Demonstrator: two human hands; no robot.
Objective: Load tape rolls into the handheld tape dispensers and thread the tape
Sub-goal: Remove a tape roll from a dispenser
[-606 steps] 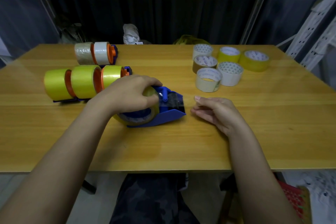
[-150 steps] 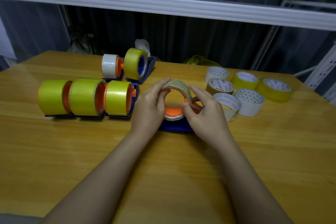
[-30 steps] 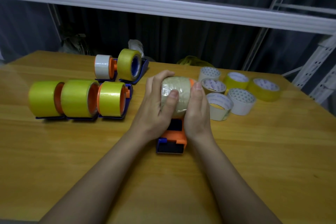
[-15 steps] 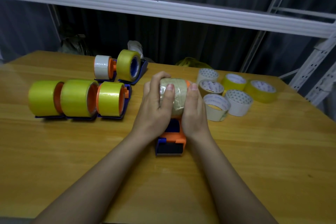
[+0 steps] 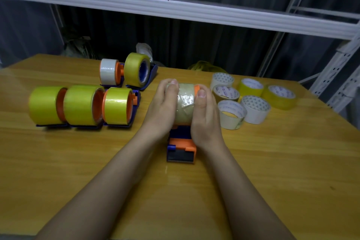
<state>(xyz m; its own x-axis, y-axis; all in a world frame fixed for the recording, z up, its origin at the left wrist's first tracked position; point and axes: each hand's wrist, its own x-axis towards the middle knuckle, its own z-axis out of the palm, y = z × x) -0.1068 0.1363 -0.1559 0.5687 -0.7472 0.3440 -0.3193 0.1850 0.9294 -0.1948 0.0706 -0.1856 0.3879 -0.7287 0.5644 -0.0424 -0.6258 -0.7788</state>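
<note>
Between your hands on the table (image 5: 272,161), the brownish tape roll (image 5: 185,106) sits on the blue-and-orange dispenser (image 5: 181,147). From the head camera, your left hand (image 5: 162,112) and right hand (image 5: 204,117) clasp its sides, thumbs on top. Rotate it slowly, feeling for the loose tape end, before threading toward the near cutter.

Both forearms are extended forward from the bottom edge and angled toward each other. The left hand (image 5: 162,109) is cupped against the left side of the tape roll (image 5: 185,106), thumb laid over its top. The right hand (image 5: 204,118) is wrapped round the right side, thumb raised along the roll's edge. The roll is gripped between both palms.
</note>
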